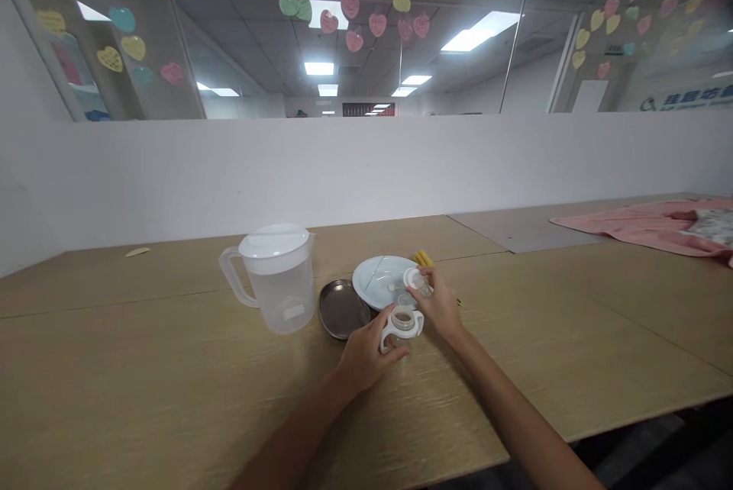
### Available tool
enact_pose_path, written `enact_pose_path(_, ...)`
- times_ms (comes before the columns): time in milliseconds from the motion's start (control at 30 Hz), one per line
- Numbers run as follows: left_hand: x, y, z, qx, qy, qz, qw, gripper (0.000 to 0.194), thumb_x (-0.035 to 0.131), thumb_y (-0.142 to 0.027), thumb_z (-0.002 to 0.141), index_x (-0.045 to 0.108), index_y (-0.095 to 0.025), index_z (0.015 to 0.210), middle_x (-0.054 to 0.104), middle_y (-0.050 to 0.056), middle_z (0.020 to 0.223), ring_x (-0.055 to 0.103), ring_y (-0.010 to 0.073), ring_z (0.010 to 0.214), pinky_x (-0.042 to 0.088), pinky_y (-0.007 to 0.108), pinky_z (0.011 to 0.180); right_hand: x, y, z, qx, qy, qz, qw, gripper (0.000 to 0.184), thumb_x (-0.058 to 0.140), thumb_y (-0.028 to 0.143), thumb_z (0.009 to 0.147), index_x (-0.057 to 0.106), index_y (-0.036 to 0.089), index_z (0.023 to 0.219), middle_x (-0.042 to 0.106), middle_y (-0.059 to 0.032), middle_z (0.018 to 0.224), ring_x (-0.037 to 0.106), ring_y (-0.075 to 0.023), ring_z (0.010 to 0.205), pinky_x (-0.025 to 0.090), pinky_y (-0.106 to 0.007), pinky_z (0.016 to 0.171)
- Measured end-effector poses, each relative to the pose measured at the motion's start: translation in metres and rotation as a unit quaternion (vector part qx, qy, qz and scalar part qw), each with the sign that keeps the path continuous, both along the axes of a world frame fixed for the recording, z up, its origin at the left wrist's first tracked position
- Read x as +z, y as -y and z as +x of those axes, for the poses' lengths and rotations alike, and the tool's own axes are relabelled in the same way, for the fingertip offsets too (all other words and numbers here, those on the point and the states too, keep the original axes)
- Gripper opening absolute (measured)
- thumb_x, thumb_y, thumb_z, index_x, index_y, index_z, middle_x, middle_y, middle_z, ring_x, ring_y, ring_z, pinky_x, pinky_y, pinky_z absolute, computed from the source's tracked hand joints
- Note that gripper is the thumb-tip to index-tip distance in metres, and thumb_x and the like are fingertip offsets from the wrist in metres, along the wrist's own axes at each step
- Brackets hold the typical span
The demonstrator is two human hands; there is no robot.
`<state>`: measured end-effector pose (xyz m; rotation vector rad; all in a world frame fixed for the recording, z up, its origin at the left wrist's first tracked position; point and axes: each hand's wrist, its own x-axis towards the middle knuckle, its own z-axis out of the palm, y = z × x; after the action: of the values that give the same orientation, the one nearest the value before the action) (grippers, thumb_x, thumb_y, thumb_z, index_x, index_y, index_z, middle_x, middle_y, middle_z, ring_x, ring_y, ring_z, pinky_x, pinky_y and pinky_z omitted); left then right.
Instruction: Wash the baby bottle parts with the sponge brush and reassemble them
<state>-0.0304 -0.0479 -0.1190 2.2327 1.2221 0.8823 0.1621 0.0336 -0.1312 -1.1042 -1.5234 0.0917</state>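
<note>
In the head view my left hand (365, 354) is closed around a small clear bottle (403, 319) with a white handled collar, which looks like a baby bottle. Its mouth is uncovered and something brownish shows inside. Just above and to the right, my right hand (442, 305) pinches a small clear top with a white ring (411, 278), tilted and apart from the bottle. Behind both hands lies a white oval plate (366, 276) with small clear pieces on it. A dark metal dish (342, 311) sits by my left hand.
A lidded translucent pitcher (285, 284) stands left of the dish. Something yellow (423, 257) lies behind the plate. On the far right is a pink cloth (624, 224). A white wall (366, 169) with glass above it bounds the wooden table (172, 383).
</note>
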Motion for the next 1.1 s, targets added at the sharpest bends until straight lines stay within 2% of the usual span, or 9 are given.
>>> enact_pose_path(100,-0.001,0.000,0.000,0.001,-0.002,0.003,1.000,0.074,0.065,-0.043,0.075,0.034,-0.022,0.139,0.059,0.006,0.126,0.057,0.0230,0.111,0.042,0.034,0.095,-0.003,-0.001,-0.001,0.003,-0.022,-0.012,1.000,0.040,0.063,0.036,0.074,0.048,0.019,0.106,0.062,-0.0120,0.111,0.061,-0.0241,0.096,0.047,-0.039,0.083)
enact_pose_path(233,-0.001,0.000,0.000,0.006,-0.005,-0.004,1.000,0.075,0.065,-0.042,0.075,0.033,-0.022,0.140,0.058,0.006,0.128,0.055,0.0232,0.114,0.042,0.034,0.095,-0.005,-0.003,0.000,-0.023,-0.026,0.008,0.999,0.040,0.060,0.037,0.076,0.045,0.018,0.108,0.060,-0.0139,0.115,0.060,-0.0247,0.100,0.048,-0.039,0.083)
enact_pose_path(400,0.000,0.001,0.000,0.004,0.001,-0.004,1.000,0.074,0.065,-0.042,0.075,0.034,-0.021,0.139,0.057,0.006,0.129,0.055,0.0228,0.114,0.041,0.033,0.096,-0.002,-0.001,0.000,-0.031,0.026,0.024,0.999,0.035,0.053,0.032,0.081,0.049,0.017,0.112,0.062,-0.0121,0.110,0.060,-0.0241,0.097,0.048,-0.040,0.085)
enact_pose_path(533,0.001,0.001,0.001,0.005,-0.002,-0.005,1.000,0.074,0.065,-0.041,0.075,0.033,-0.022,0.139,0.057,0.006,0.129,0.055,0.0228,0.114,0.041,0.034,0.096,0.002,0.001,0.001,-0.016,0.074,0.072,0.995,0.032,0.044,0.023,0.084,0.054,0.018,0.114,0.059,-0.0115,0.118,0.053,-0.0242,0.112,0.042,-0.043,0.096)
enact_pose_path(633,0.001,0.000,0.001,0.003,-0.004,-0.004,1.000,0.074,0.065,-0.041,0.075,0.033,-0.023,0.139,0.057,0.005,0.129,0.055,0.0220,0.113,0.040,0.033,0.097,0.003,0.000,0.003,-0.007,0.108,0.088,0.990,0.036,0.039,0.019,0.086,0.057,0.021,0.117,0.054,-0.0104,0.124,0.047,-0.0237,0.118,0.040,-0.045,0.099)
enact_pose_path(800,0.002,0.000,0.001,0.000,-0.015,-0.011,1.000,0.074,0.063,-0.042,0.076,0.033,-0.021,0.140,0.062,0.006,0.121,0.057,0.0218,0.109,0.041,0.033,0.096,0.001,-0.001,0.006,0.004,0.143,0.070,0.987,0.039,0.036,0.016,0.086,0.062,0.025,0.114,0.054,-0.0097,0.122,0.047,-0.0247,0.116,0.040,-0.047,0.097)
enact_pose_path(900,0.003,0.001,0.001,-0.002,-0.011,-0.002,1.000,0.074,0.064,-0.043,0.075,0.033,-0.023,0.139,0.061,0.006,0.123,0.058,0.0217,0.109,0.042,0.033,0.095,0.002,0.000,0.006,0.045,0.158,0.052,0.985,0.042,0.036,0.016,0.087,0.058,0.027,0.121,0.055,-0.0085,0.121,0.047,-0.0233,0.116,0.040,-0.046,0.098)
enact_pose_path(1000,0.003,0.001,0.001,-0.003,-0.003,0.005,1.000,0.074,0.064,-0.044,0.075,0.034,-0.023,0.139,0.059,0.006,0.125,0.057,0.0216,0.109,0.042,0.033,0.096,0.005,0.001,0.006,0.086,0.161,0.032,0.983,0.041,0.037,0.021,0.089,0.054,0.028,0.125,0.054,-0.0074,0.123,0.049,-0.0219,0.115,0.040,-0.043,0.098)
enact_pose_path(1100,0.002,0.001,0.001,0.001,-0.006,0.000,1.000,0.073,0.063,-0.045,0.076,0.034,-0.024,0.139,0.061,0.005,0.122,0.058,0.0216,0.108,0.042,0.034,0.096,0.008,0.002,0.006,0.099,0.137,0.015,0.986,0.041,0.041,0.029,0.089,0.049,0.026,0.130,0.054,-0.0083,0.125,0.051,-0.0222,0.115,0.041,-0.041,0.098)
